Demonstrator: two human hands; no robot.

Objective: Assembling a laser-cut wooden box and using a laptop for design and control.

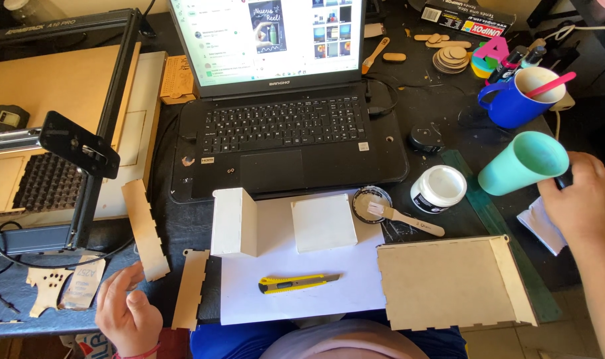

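Our right hand (577,196) clenches a dark handle beside the tilted turquoise plastic cup (523,163), which lies just left of it over the counter (449,106). Our left hand (126,309) is released, fingers spread, touching nothing, just below a notched plywood strip (145,229).

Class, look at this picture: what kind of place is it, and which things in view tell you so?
Probably a home craft workbench: a laser cutter frame, notched wooden panels and an open paint jar surround a laptop.

We see a hobby workshop: a laser cutter (63,143), cut wood panels (146,229), paint jar (438,188) and laptop (282,100) crowd our table (442,106).
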